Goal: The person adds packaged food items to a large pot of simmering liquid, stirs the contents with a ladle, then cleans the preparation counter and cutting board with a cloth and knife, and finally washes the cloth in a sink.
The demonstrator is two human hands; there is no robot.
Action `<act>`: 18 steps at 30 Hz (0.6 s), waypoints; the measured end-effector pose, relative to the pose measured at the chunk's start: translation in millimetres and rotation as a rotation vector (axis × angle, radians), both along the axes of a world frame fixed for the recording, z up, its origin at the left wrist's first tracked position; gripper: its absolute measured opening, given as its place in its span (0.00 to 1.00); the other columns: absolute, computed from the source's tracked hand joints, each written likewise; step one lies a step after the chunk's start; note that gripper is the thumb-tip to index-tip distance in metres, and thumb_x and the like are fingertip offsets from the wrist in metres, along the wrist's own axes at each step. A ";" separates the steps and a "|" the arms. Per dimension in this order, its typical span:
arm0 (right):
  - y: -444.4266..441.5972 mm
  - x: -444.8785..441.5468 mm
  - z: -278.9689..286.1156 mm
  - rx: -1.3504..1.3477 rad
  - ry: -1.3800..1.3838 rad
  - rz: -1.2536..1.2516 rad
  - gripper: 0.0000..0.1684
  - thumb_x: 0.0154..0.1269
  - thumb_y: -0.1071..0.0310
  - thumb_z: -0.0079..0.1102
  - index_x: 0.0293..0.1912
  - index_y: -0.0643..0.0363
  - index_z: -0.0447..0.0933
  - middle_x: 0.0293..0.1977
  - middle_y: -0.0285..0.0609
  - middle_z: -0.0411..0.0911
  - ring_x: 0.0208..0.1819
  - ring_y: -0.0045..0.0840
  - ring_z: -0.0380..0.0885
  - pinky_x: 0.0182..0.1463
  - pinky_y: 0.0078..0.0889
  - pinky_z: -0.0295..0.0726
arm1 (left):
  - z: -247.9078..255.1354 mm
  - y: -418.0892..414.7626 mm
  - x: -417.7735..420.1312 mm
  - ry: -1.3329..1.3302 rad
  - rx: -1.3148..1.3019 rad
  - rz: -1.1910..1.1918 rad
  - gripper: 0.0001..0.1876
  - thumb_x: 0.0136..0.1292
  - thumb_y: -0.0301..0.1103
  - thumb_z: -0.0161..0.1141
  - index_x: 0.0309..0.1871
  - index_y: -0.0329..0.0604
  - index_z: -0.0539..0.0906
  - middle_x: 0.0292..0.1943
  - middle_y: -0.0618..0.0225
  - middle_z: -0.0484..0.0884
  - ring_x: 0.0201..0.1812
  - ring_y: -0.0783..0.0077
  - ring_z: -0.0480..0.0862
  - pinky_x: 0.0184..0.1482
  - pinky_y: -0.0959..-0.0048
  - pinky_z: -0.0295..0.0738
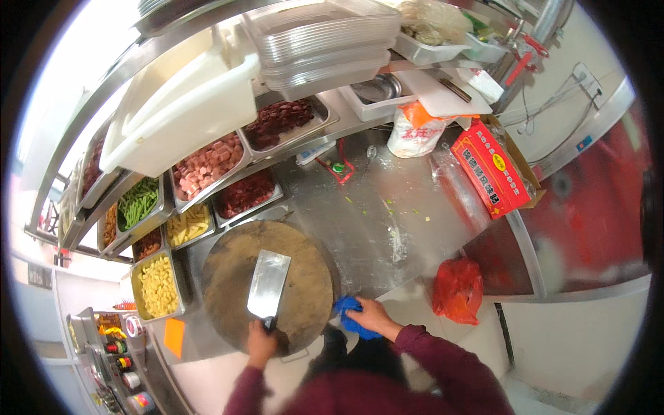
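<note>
My left hand (261, 343) grips the dark handle of a Chinese cleaver (268, 282), whose broad steel blade lies over a round wooden chopping block (223, 270). At the right of the block, by the edge of the stainless steel table (332, 207), my right hand (374, 316) holds a bunched blue cloth (353, 317). White smears and small green scraps lie on the steel beyond the block. The palm of my right hand and the part of the cloth under it are hidden.
Metal pans of yellow chunks (157, 288), potato-like strips (189, 226), green beans (138, 203) and cut meat (208, 165) line the left. A shelf with stacked trays (327, 41) overhangs the back. A red box (490, 168) stands at right, a red plastic bag (457, 291) below it.
</note>
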State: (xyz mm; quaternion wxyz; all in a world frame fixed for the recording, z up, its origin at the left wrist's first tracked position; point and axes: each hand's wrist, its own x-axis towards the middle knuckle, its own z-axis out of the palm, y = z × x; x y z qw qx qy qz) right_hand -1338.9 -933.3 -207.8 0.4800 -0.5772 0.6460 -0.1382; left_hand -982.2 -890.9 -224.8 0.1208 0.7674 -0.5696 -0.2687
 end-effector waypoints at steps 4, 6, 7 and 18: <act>-11.9 -12.7 -9.0 -0.542 0.283 0.053 0.32 0.51 0.62 0.67 0.59 0.51 0.79 0.62 0.48 0.73 0.59 0.44 0.72 0.60 0.46 0.73 | -3.9 -0.7 -5.7 -0.036 -0.019 -0.023 0.21 0.52 0.30 0.69 0.49 0.38 0.75 0.46 0.49 0.75 0.49 0.42 0.79 0.49 0.54 0.76; -8.4 -6.3 -40.8 -0.507 0.333 0.189 0.34 0.49 0.63 0.67 0.61 0.49 0.78 0.67 0.46 0.68 0.64 0.44 0.67 0.64 0.48 0.68 | -10.7 -0.9 -2.6 -0.058 -0.042 -0.059 0.23 0.52 0.30 0.70 0.51 0.37 0.75 0.48 0.48 0.75 0.50 0.41 0.78 0.51 0.55 0.75; -5.4 -3.1 -58.4 -0.479 0.376 0.265 0.38 0.48 0.64 0.67 0.63 0.49 0.76 0.70 0.43 0.66 0.65 0.43 0.65 0.65 0.50 0.66 | -16.3 3.7 4.2 -0.057 -0.073 -0.090 0.24 0.52 0.30 0.70 0.52 0.37 0.75 0.49 0.48 0.75 0.51 0.41 0.77 0.53 0.55 0.75; -65.4 -162.9 -80.6 -0.487 0.671 -0.157 0.37 0.49 0.64 0.65 0.63 0.52 0.75 0.67 0.41 0.69 0.64 0.40 0.66 0.65 0.47 0.65 | -13.8 4.1 5.5 -0.053 0.070 -0.027 0.27 0.52 0.31 0.69 0.55 0.35 0.72 0.50 0.46 0.74 0.53 0.40 0.75 0.57 0.53 0.72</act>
